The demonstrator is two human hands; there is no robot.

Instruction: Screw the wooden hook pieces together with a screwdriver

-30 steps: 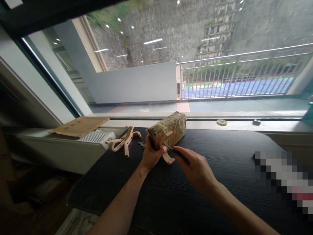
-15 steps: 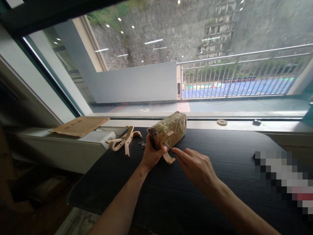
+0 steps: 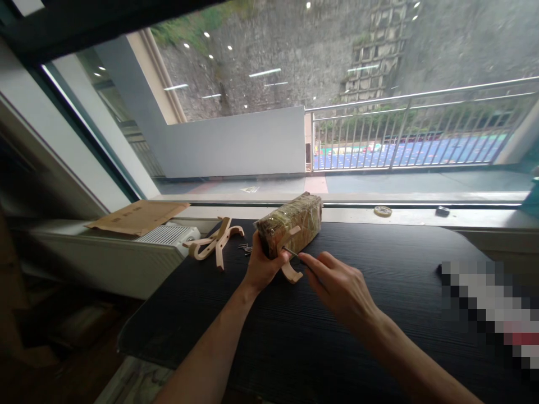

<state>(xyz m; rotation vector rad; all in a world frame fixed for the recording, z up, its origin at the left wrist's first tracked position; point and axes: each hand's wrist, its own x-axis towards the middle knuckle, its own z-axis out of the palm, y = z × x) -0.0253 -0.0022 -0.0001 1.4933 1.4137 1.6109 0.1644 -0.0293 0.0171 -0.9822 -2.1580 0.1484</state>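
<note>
My left hand (image 3: pixel 261 268) is wrapped round the near end of a plastic-wrapped, greenish-brown block (image 3: pixel 298 217), tilted above the table. Against the block's near side lies a curved light-wood piece (image 3: pixel 291 274), with my left thumb pressing beside it. My right hand (image 3: pixel 334 280) grips a thin metal screwdriver (image 3: pixel 291 252), its handle mostly hidden in the fingers. The screwdriver's tip meets the wooden piece near my left thumb. Several screws (image 3: pixel 245 248) lie on the table left of the block. Beyond them rest more curved wooden pieces (image 3: pixel 219 242) with holes.
The dark table (image 3: pixel 379 325) runs up to a window sill (image 3: pixel 349 214). A roll of tape (image 3: pixel 382 211) and a small dark object (image 3: pixel 442 211) sit on the sill. Brown cardboard (image 3: pixel 138 217) lies at left over a white radiator (image 3: pixel 168 235). A blurred-out item (image 3: pixel 484 303) is at right.
Almost nothing differs. Both hands keep their grip on the block and the screwdriver, and the whole view has shifted very slightly.
</note>
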